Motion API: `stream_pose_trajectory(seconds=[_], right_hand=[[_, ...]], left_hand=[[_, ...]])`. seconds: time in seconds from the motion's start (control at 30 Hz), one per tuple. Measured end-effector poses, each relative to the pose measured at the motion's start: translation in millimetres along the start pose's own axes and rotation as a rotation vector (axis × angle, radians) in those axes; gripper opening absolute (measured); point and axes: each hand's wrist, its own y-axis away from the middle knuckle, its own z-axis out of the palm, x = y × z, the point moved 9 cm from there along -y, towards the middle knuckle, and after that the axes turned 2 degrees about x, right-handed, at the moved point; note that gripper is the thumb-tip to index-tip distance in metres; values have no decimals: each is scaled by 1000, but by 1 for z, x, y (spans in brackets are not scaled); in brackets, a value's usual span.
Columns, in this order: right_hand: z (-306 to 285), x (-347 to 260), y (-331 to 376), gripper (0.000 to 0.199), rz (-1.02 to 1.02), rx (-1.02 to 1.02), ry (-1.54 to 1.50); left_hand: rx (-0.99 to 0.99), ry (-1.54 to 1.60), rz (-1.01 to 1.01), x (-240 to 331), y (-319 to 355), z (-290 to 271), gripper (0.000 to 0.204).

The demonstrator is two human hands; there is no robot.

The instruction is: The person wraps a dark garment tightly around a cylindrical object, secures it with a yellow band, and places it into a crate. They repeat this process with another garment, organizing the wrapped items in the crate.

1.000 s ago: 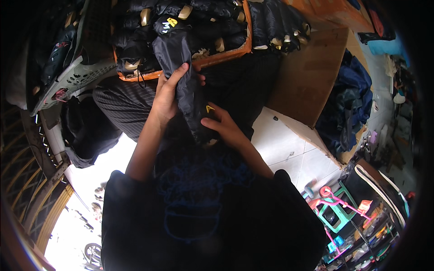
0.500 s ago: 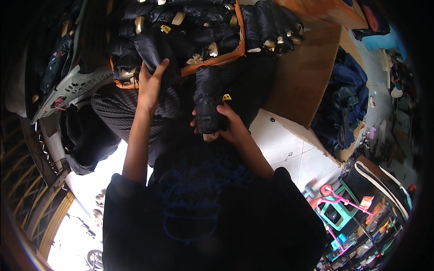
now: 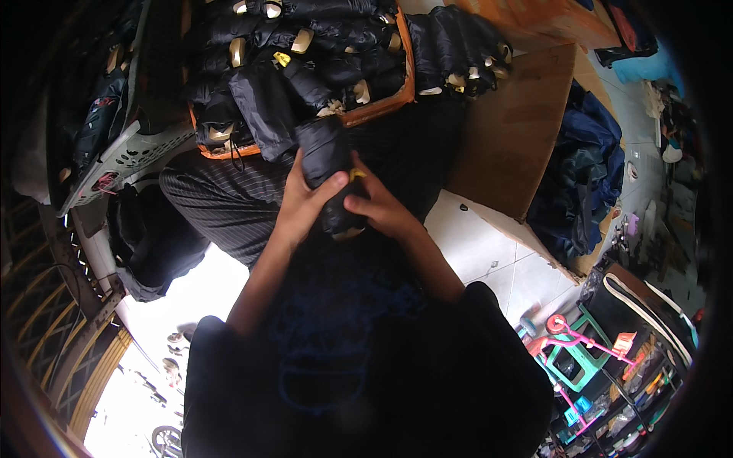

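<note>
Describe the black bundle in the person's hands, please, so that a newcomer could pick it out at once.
Find the orange-rimmed container packed with black bundles at the top. From there, come down toward the picture's middle, where the left hand and right hand grip the held bundle. Unlike its packed neighbours, it has both hands around it, with a yellow tag showing by the right.

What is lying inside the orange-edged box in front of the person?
Rows of black bundles with beige pieces showing, and a yellow tag, are in the orange-edged box. What lies under these top bundles is covered and cannot be seen.
</note>
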Motion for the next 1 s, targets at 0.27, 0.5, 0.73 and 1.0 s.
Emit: stream_pose_trajectory(seconds=[0.27,0.5,0.73,1.0], right_hand=[[24,10,13,46,103,-24,-285],[34,-2,19,19,128,28,-337],[28,-5,16,17,65,109,-124],[21,-9,18,17,4,151,-75]], left_hand=[[249,521,26,15,-16,-32,50],[273,138,358,58,-16,-33,91],[480,-65,406,56,-12,-53,78],[335,226,354,42,-23,-57,57]])
